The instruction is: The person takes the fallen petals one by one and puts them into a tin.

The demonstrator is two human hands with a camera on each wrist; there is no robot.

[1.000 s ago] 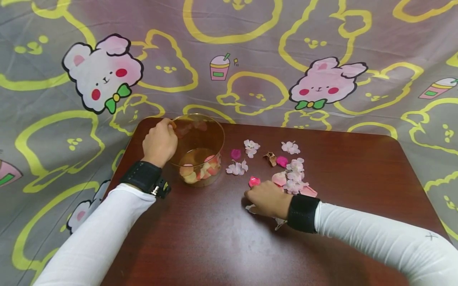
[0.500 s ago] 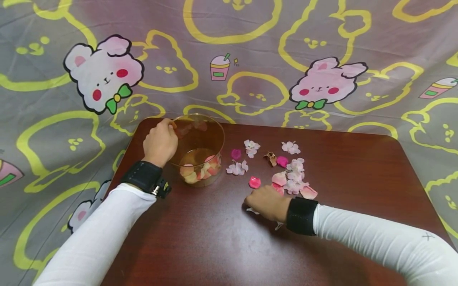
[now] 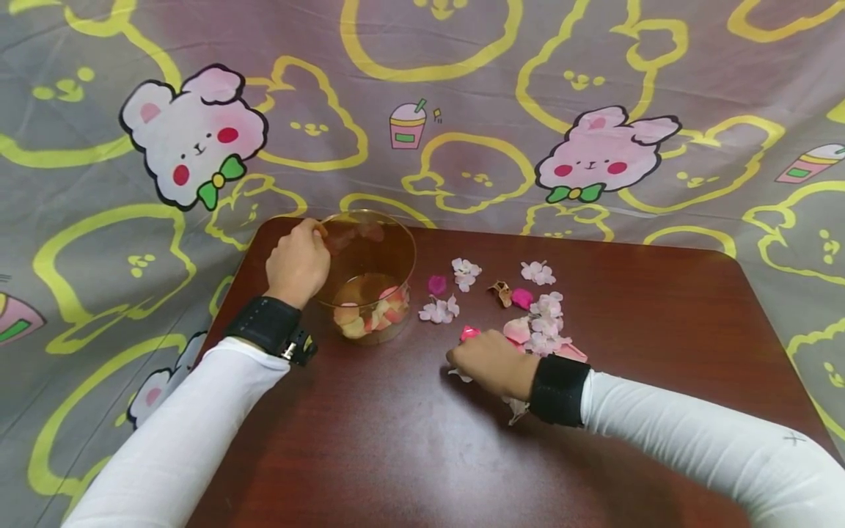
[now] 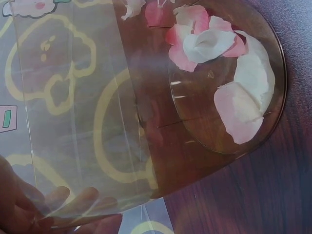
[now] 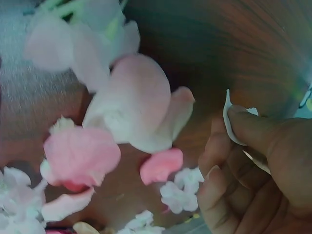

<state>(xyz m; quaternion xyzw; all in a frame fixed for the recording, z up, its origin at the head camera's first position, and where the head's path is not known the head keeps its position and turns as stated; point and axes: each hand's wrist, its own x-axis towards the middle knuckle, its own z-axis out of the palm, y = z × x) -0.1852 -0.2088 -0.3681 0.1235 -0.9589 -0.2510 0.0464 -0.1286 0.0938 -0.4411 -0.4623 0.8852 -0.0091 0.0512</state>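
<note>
At the left of the table, my left hand [image 3: 297, 264] grips the rim of a clear amber tub [image 3: 386, 253], the fingers showing through its wall in the left wrist view. Pink and cream petals [image 4: 239, 114] lie on the tub's floor. My right hand [image 3: 491, 359] is low over the table, right of the tub. In the right wrist view, its thumb and fingers pinch a thin white petal [image 5: 228, 117]. Just beyond this hand is a bright pink petal [image 3: 469, 332]. A pale flower [image 3: 517, 411] peeks out from under the wrist, mostly hidden.
Pale pink blossoms [image 3: 546, 315] and loose petals are scattered right of the tub. Among them lie a brown dried piece [image 3: 500, 293] and magenta petals [image 3: 437, 284]. A patterned cloth [image 3: 475, 95] hangs behind the table [image 3: 660, 352].
The right hand dips slightly toward the near edge, then comes back up and a little left, partly covering the bright pink petal. The left hand and tub stay put.
</note>
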